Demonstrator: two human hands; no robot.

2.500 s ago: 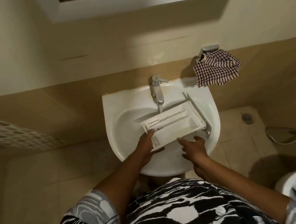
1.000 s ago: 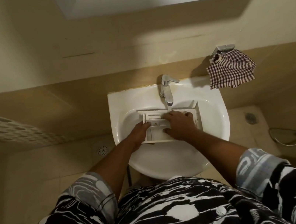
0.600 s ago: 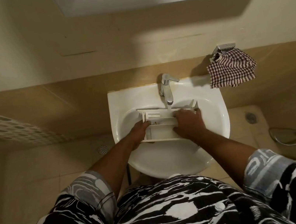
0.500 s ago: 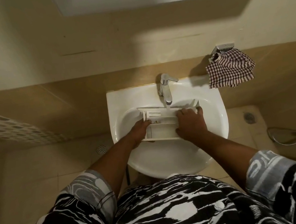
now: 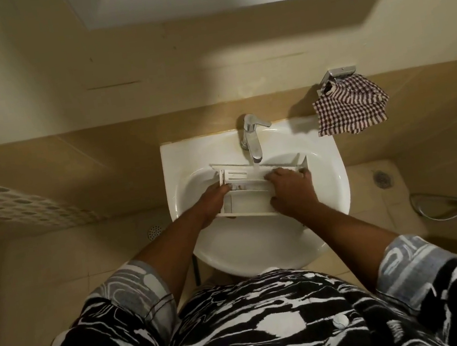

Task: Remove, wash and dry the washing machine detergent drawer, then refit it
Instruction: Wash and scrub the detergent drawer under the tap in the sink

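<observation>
White plastic detergent drawer (image 5: 247, 196) under chrome tap (image 5: 252, 139), in white ceramic basin (image 5: 177, 163), water (image 5: 256, 168) running; left hand (image 5: 211, 202) grips end left of tap, right hand (image 5: 290, 190) clasps end right of tap; risk: wet plastic slips, cracks.

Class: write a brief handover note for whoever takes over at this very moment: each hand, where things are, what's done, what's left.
Hands: left hand grips the left end of the white plastic detergent drawer; right hand lies over its right part, grip unclear.
Drawer is in the white ceramic basin under the running chrome tap; red-and-white checked cloth hangs on the wall holder.
Done: drawer removed, washing under way.
Left: finish rinsing, dry, refit.
</observation>
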